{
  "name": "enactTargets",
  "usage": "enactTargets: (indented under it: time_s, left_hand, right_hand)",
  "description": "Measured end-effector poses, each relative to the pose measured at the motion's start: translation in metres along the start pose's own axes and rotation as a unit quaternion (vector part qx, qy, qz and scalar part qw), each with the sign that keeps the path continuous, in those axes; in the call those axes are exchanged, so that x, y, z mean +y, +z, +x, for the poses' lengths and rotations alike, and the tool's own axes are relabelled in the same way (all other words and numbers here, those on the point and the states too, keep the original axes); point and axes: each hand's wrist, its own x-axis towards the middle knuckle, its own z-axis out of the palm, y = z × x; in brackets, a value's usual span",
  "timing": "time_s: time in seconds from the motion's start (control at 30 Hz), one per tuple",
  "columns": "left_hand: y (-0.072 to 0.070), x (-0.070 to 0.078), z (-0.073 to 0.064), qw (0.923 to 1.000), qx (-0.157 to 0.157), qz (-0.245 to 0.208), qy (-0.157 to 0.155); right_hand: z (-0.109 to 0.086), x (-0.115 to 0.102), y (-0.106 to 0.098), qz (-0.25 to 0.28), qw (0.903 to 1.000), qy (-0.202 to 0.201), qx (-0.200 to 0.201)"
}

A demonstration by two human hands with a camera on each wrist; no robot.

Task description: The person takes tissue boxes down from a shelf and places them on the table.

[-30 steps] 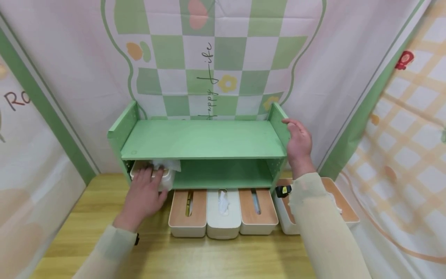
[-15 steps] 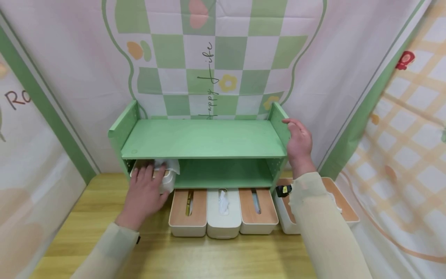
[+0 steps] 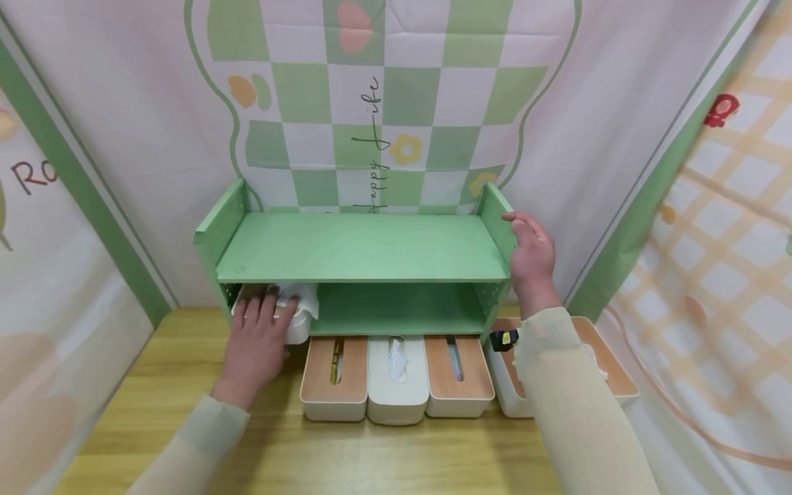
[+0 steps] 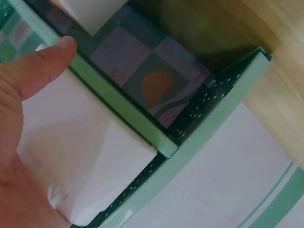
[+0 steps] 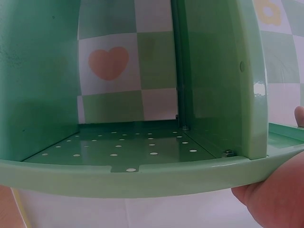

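Note:
A white tissue box (image 3: 299, 331) with tissue (image 3: 303, 297) sticking out sits on the middle board at the left of a green shelf rack (image 3: 365, 247). My left hand (image 3: 256, 347) lies against its front and top, fingers extended. In the left wrist view, the thumb (image 4: 50, 61) reaches over the board's edge, and the palm is against the box (image 4: 90, 156). At the rack's right side panel (image 5: 156, 178), my right hand (image 3: 533, 258) grips the upper part; a fingertip (image 5: 299, 116) shows beyond the panel in the right wrist view.
Under the rack stand a wood-lidded box (image 3: 337, 385), a white tissue box (image 3: 397, 395) and another wood-lidded box (image 3: 458, 381). More wood-topped boxes (image 3: 606, 354) are at right, partly behind the right sleeve. Curtains (image 3: 705, 275) surround the wooden table (image 3: 309, 460).
The left hand has shifted slightly and its thumb is no longer seen at the box's right side in the head view. The tissue hangs further over the box's front. The right hand stays put.

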Motion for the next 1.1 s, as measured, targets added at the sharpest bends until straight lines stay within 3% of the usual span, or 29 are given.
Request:
enactTargets:
  time_s: [0.2, 0.43, 0.63, 0.97, 1.03, 1.1]
  left_hand:
    - [0.007, -0.003, -0.004, 0.9994, 0.003, 0.03, 0.014]
    - [0.014, -0.005, -0.006, 0.997, 0.063, 0.024, 0.039]
    - [0.01, -0.002, -0.013, 0.9984, 0.026, 0.029, 0.04]
    - [0.002, -0.003, -0.027, 0.999, 0.027, -0.011, 0.034]
    - [0.0, -0.003, -0.029, 0.9977, 0.048, -0.04, 0.029]
    - [-0.002, -0.002, -0.032, 0.9924, 0.078, -0.095, 0.002]
  right_hand:
    - [-0.001, -0.002, 0.0, -0.001, 1.0, 0.001, -0.002]
    - [-0.002, -0.004, 0.0, -0.008, 0.9999, 0.007, 0.002]
    - [-0.002, -0.003, -0.002, -0.012, 0.9998, 0.011, 0.008]
    - [-0.001, -0.001, -0.002, -0.011, 0.9999, 0.01, -0.001]
    - [0.0, -0.001, -0.002, -0.012, 0.9999, 0.01, -0.001]
    - [0.0, -0.001, -0.002, -0.015, 0.9999, 0.008, 0.001]
